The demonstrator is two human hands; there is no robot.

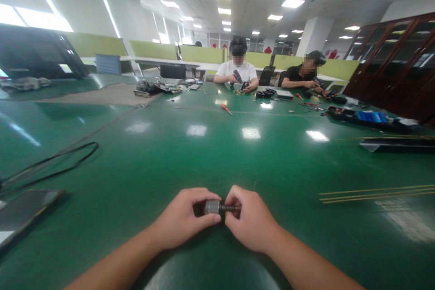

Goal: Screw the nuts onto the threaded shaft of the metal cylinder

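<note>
Both my hands meet low in the middle of the view, just above the green table (217,154). My left hand (185,219) is closed round a small grey metal cylinder (212,207). A thin dark threaded shaft (230,208) sticks out of the cylinder to the right. My right hand (249,219) pinches that shaft with fingers and thumb. Much of the part is hidden inside my fingers.
A black cable (57,165) loops at the left above a dark flat tablet (23,210). Thin yellow rods (377,192) lie at the right. A red screwdriver (226,109) lies farther back. Two people (237,72) sit working at the far end among tools and parts.
</note>
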